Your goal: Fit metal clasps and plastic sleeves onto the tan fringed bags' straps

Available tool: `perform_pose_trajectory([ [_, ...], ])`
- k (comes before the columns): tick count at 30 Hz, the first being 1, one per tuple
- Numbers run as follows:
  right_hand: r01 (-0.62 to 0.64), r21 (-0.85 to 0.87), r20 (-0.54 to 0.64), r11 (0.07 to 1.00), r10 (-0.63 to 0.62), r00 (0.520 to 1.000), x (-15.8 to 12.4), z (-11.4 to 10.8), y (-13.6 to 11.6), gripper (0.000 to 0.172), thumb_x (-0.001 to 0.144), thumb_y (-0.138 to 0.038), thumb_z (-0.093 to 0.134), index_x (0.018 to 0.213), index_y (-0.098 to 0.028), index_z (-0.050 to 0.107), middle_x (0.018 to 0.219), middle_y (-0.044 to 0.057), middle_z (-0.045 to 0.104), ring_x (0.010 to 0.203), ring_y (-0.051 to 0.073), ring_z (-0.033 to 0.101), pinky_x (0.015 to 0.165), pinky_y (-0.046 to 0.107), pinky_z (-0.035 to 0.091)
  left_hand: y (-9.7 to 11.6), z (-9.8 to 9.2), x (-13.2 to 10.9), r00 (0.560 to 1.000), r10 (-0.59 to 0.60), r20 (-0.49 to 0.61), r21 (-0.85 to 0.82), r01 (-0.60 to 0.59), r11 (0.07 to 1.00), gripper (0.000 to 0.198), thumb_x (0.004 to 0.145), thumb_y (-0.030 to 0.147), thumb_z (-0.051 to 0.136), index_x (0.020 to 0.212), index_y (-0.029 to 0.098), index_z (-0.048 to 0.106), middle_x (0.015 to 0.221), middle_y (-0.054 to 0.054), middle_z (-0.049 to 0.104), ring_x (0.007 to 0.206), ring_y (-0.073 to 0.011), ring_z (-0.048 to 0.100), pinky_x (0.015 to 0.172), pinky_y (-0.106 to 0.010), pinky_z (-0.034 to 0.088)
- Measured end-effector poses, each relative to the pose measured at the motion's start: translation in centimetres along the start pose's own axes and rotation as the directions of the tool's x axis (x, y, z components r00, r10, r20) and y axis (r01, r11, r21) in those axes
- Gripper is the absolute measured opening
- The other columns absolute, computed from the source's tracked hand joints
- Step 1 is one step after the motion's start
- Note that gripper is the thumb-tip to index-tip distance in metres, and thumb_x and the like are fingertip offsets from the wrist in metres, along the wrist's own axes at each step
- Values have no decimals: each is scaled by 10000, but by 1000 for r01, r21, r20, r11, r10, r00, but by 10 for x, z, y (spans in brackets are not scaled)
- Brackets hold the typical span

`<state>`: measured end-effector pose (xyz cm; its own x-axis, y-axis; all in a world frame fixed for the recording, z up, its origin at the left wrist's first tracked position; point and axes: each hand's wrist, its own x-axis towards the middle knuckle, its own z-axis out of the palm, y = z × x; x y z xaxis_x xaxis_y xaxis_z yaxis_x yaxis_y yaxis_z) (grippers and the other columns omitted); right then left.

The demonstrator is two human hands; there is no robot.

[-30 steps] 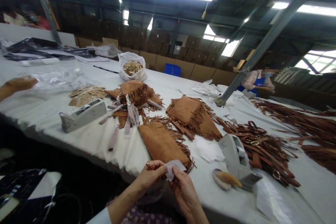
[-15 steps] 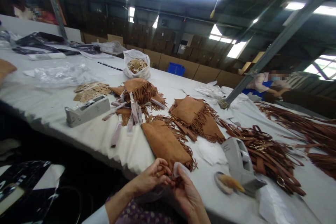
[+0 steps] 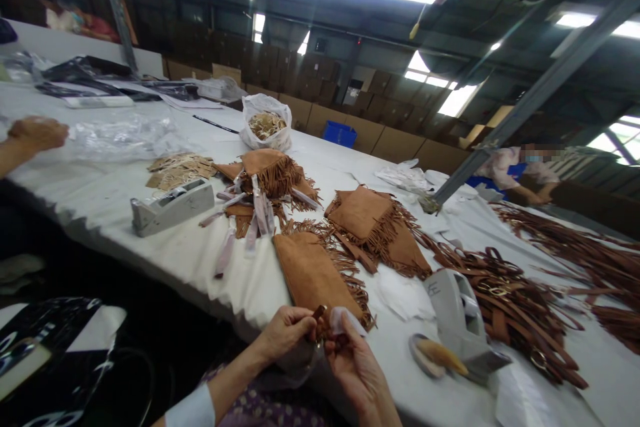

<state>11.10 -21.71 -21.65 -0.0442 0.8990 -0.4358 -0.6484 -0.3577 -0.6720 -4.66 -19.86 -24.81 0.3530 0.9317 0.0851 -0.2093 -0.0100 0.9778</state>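
Note:
My left hand (image 3: 289, 335) is closed, pinching the end of a brown leather strap (image 3: 319, 312) with a small metal fitting beneath it. My right hand (image 3: 355, 367) is closed too, with a piece of white wrapping paper (image 3: 345, 320) between thumb and fingers beside the strap. The two hands nearly meet at the table's front edge. Just beyond them lies a tan suede fringed bag (image 3: 313, 273). Translucent plastic hangs below my fingers, and the rest of the strap is hidden.
More fringed bags (image 3: 363, 213) and a heap of brown straps (image 3: 505, 293) lie beyond. Tape dispensers stand at left (image 3: 173, 205) and right (image 3: 457, 313). A bag of tan tags (image 3: 267, 125) sits farther back. Another person's hand (image 3: 37, 133) reaches in at left; a co-worker (image 3: 515, 170) bends at far right.
The strap end now sticks up more clearly from my left fingers, and my hands have shifted slightly apart. Another person's fist has come in over the table at left, where a brown piece was.

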Motion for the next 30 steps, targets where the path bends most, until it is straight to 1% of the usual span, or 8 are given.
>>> perform_pose_trajectory([
  [2, -79, 61, -46, 995, 81, 996, 0, 2, -1, 242, 621, -231, 818, 816, -154, 696, 757, 21, 713, 578, 93, 595, 469, 171, 467, 0, 0, 0, 999, 16, 37, 7, -16, 1000, 386, 814, 415, 542, 556, 134, 606, 610, -7, 594, 617, -112, 520, 614, -210, 390],
  [3, -88, 82, -67, 993, 94, 993, -1, 4, -2, 251, 610, -223, 825, 815, -157, 696, 755, 12, 712, 573, 86, 588, 467, 163, 459, 0, -1, 0, 999, 5, 51, 6, -5, 1000, 380, 814, 413, 544, 568, 132, 612, 602, -4, 585, 603, -108, 504, 601, -210, 379],
  [8, 9, 30, -126, 1000, -5, 992, -2, 8, -6, 291, 566, -248, 850, 789, -162, 683, 724, -6, 704, 599, 98, 595, 486, 171, 457, -2, -2, -1, 998, -53, 30, 24, 52, 998, 321, 774, 395, 611, 634, 112, 670, 591, 0, 575, 578, -100, 463, 568, -214, 346],
  [11, 40, -7, -111, 999, -41, 993, -4, 8, -7, 339, 562, -272, 852, 838, -178, 678, 768, -3, 710, 654, 118, 613, 525, 192, 475, -1, -2, -1, 997, -68, 22, 40, 67, 997, 319, 757, 395, 627, 641, 105, 690, 590, -8, 589, 573, -104, 468, 561, -219, 347],
  [14, 33, -38, -87, 999, -37, 996, -4, 7, -6, 361, 569, -296, 849, 863, -180, 674, 809, 6, 713, 678, 125, 614, 536, 202, 473, 2, -1, -1, 996, -82, 21, 52, 81, 995, 308, 750, 384, 629, 648, 104, 704, 594, -12, 596, 571, -104, 468, 556, -221, 346],
  [21, 55, -106, -80, 993, -63, 995, -6, 8, -5, 392, 554, -346, 854, 856, -178, 668, 779, 1, 701, 674, 130, 608, 563, 219, 472, 0, -3, -2, 995, -97, 32, 71, 94, 993, 253, 737, 333, 631, 669, 106, 720, 598, -9, 594, 574, -102, 468, 548, -218, 341],
  [26, 70, -165, -79, 984, -84, 993, -10, 13, -7, 425, 533, -400, 854, 843, -170, 676, 772, 19, 703, 679, 147, 614, 586, 241, 484, -2, -3, -2, 995, -94, 35, 77, 91, 993, 263, 727, 349, 638, 689, 106, 729, 607, -12, 614, 569, -102, 473, 551, -215, 351],
  [30, 124, -287, -63, 950, -148, 987, -12, 15, -4, 407, 546, -441, 833, 794, -148, 698, 751, 39, 702, 685, 165, 618, 621, 264, 494, 1, -2, -3, 995, -90, 40, 86, 86, 993, 293, 734, 380, 625, 708, 109, 736, 645, -26, 648, 597, -119, 509, 574, -219, 382],
])
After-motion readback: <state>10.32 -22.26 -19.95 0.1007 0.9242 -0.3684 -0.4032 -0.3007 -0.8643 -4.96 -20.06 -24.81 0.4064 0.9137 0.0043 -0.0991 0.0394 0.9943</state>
